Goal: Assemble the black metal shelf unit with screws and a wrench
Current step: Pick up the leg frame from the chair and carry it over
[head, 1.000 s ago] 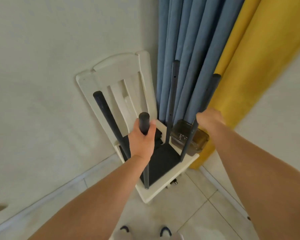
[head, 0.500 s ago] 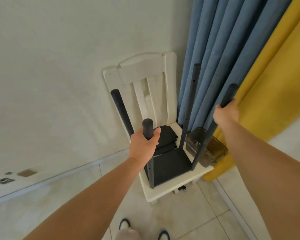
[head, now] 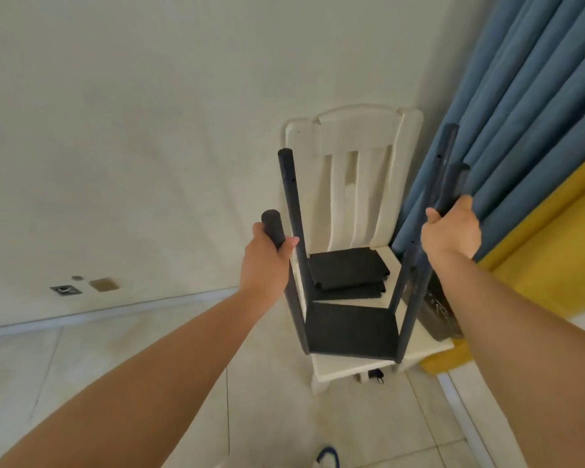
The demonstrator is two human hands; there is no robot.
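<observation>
The black metal shelf unit (head: pixel 352 329), one flat panel with several upright posts, hangs tilted just above the seat of a white chair (head: pixel 358 140). My left hand (head: pixel 267 261) grips the near left post just below its top. Over on the right, my right hand (head: pixel 451 231) grips the near right post near its upper end. Two loose black shelf panels (head: pixel 348 271) lie stacked on the chair seat behind the unit. No screws or wrench are visible.
The chair stands in a corner between a pale wall and blue curtains (head: pixel 520 113) with yellow curtains (head: pixel 554 248) beside them. A brownish transparent container (head: pixel 443 315) sits on the seat's right side. Tiled floor lies below, with small plates (head: pixel 102 284) at the wall's base.
The view has swung left and the shelf unit has lifted off the chair seat toward me. Both hands keep the same grip on their posts.
</observation>
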